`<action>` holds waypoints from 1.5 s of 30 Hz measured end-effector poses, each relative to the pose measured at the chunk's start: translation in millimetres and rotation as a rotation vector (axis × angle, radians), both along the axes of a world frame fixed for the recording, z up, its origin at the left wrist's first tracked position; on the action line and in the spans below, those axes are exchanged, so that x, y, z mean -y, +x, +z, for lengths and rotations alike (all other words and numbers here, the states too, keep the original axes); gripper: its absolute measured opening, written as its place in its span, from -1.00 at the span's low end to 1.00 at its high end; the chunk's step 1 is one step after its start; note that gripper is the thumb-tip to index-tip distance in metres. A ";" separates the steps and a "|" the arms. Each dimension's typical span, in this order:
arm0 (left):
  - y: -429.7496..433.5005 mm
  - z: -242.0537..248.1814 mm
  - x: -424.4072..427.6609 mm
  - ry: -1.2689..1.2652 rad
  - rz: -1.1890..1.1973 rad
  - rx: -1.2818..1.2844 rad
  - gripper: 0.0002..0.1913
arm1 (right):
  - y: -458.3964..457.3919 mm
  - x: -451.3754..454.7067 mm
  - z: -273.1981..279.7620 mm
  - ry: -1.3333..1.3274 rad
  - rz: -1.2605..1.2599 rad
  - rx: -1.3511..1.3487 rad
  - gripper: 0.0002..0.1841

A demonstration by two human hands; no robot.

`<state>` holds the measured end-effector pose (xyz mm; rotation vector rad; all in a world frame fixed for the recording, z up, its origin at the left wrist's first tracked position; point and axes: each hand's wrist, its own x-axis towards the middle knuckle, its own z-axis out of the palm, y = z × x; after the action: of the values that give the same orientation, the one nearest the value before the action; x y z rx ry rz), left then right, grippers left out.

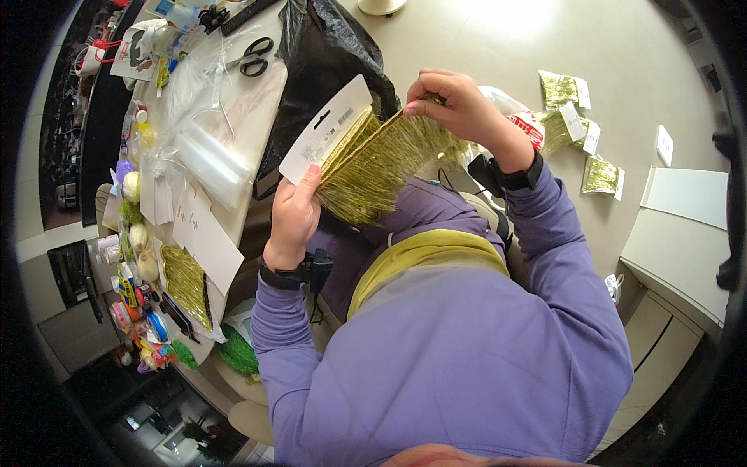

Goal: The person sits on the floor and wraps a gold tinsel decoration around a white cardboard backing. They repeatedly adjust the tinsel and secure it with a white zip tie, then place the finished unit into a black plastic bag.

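Note:
My left hand (295,213) pinches a white header card (327,131) with a hang slot, its thumb also pressing one end of a gold-green tinsel fringe (373,181). Part of the fringe lies folded along the card. My right hand (440,108) grips the fringe's braided top edge farther along, so the strands hang down between both hands above my lap. A black plastic bag (321,76) is behind the card. On the table at the left lies a packed gold-green fringe (187,283), beside white cards (207,236).
Black-handled scissors (255,57), clear plastic sleeves (213,166) and small coloured items crowd the table (257,105). Several packed fringes (602,175) lie on the floor at the right, near a white and red plastic bag (525,125) and a white cabinet (680,233).

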<state>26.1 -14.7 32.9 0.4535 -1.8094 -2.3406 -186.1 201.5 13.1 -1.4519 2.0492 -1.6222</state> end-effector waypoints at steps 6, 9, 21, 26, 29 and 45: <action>3.0 4.4 -4.2 0.141 -0.045 -0.019 -0.58 | -5.4 12.2 -32.3 0.040 -0.025 0.033 -0.81; 5.0 4.3 -4.1 0.169 -0.044 -0.017 -0.58 | -5.3 16.5 -37.7 0.035 -0.017 0.051 -0.81; 8.7 4.1 -0.1 0.312 -0.096 -0.016 -0.58 | -4.5 23.2 -52.3 0.017 0.175 0.267 -0.81; 12.9 -1.8 15.1 0.387 -0.147 -0.037 -0.56 | -3.5 15.8 -50.0 -0.061 0.330 0.419 -0.78; 8.3 -8.8 19.2 0.406 -0.123 -0.053 -0.57 | -1.0 8.5 -38.7 -0.062 0.304 0.360 -0.78; -34.8 -78.3 -33.2 0.127 0.270 -0.176 -0.63 | 97.2 27.4 -7.9 -0.038 -0.239 -0.329 -0.88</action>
<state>-8.7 18.5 -45.4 0.4593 -1.4308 -2.2382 -88.9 174.1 5.2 -1.6340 2.4673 -1.5991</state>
